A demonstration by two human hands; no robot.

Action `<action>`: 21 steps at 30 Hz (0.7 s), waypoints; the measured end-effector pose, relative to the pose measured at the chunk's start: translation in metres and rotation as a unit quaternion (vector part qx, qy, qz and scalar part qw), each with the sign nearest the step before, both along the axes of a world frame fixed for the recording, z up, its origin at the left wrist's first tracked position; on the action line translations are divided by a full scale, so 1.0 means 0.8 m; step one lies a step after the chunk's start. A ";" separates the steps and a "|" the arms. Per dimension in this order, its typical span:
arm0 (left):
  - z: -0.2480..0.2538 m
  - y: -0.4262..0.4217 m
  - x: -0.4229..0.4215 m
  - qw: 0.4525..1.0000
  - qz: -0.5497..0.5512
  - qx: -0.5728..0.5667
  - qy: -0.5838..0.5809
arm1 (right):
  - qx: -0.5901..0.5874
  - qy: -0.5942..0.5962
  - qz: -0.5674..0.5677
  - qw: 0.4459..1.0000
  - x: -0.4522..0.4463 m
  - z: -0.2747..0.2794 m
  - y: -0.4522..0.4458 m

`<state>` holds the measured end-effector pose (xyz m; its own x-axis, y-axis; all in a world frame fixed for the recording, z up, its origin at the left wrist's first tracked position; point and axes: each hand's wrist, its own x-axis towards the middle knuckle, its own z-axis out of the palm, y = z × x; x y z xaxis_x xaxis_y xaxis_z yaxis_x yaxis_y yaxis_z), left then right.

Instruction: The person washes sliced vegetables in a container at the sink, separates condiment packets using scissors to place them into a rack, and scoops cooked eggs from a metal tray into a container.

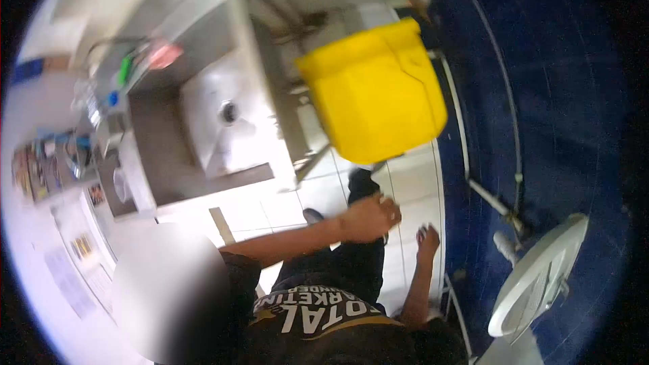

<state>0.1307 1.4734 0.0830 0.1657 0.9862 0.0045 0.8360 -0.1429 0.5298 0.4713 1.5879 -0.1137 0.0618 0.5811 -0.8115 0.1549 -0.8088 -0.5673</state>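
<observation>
My left hand is closed in a loose fist in front of my body, above the tiled floor. Its palm side is hidden, so I cannot tell whether anything is inside. Farther right, close to the blue wall, my right hand hangs with curled fingers. A small dark and pale patch shows at its fingertips, too blurred to name. Beyond both hands stands a yellow plastic bin with a dark crack-like line on its side. Neither hand touches it.
To the left is a metal sink with a drain; a pink cloth and a green item lie at its back. A white washbasin juts from the blue wall on the right. Pipes run along that wall.
</observation>
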 end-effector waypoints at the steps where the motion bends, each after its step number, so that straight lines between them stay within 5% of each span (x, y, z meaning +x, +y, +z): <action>1: 0.021 -0.042 0.021 0.999 0.010 -0.047 0.003 | 0.001 0.012 0.058 0.998 0.011 0.007 -0.021; 8: 0.100 -0.419 0.152 0.950 0.287 -0.114 -0.047 | 0.135 0.059 0.453 0.880 -0.178 0.125 -0.191; 10: 0.102 -0.540 0.180 0.906 0.401 -0.133 -0.026 | 0.212 0.112 0.636 0.734 -0.239 0.155 -0.257; 12: 0.125 -0.644 0.193 0.834 0.514 -0.197 -0.043 | 0.210 0.155 0.645 0.718 -0.290 0.207 -0.342; 13: 0.080 -0.702 0.217 0.787 0.578 -0.217 -0.014 | 0.217 0.167 0.684 0.677 -0.309 0.221 -0.381; 15: 0.109 -0.785 0.237 0.693 0.685 -0.222 -0.024 | 0.261 0.191 0.742 0.588 -0.335 0.251 -0.460; 17: 0.120 -0.843 0.260 0.630 0.747 -0.208 -0.049 | 0.283 0.216 0.766 0.535 -0.350 0.266 -0.516; 19: 0.120 -0.886 0.268 0.599 0.775 -0.194 -0.063 | 0.392 0.235 0.814 0.358 -0.375 0.290 -0.567; 21: 0.112 -0.925 0.259 0.566 0.799 -0.184 -0.091 | 0.395 0.241 0.824 0.327 -0.404 0.307 -0.620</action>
